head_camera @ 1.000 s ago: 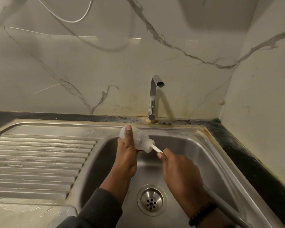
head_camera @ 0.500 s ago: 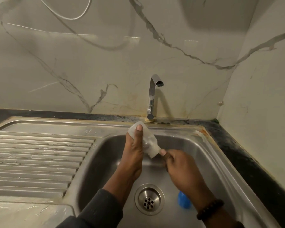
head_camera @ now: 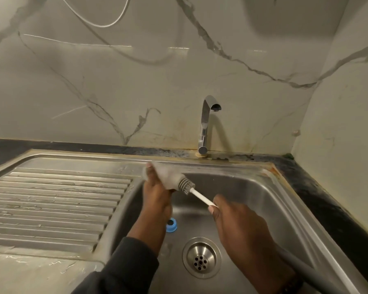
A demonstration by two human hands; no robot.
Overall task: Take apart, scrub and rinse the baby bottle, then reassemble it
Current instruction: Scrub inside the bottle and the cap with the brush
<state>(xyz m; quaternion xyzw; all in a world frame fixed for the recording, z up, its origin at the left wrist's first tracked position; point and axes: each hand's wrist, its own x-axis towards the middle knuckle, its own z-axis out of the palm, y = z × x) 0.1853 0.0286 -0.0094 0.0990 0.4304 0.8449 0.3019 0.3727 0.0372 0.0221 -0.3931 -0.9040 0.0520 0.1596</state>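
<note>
You see a chrome tap behind the steel sink, a ribbed drainboard on the left, and marble walls.

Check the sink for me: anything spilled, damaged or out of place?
Rusty orange staining marks the steel sink's back right rim corner. A blue plastic bottle ring lies loose in the basin near the round metal drain, expected mid-wash. Nothing looks spilled.
</note>
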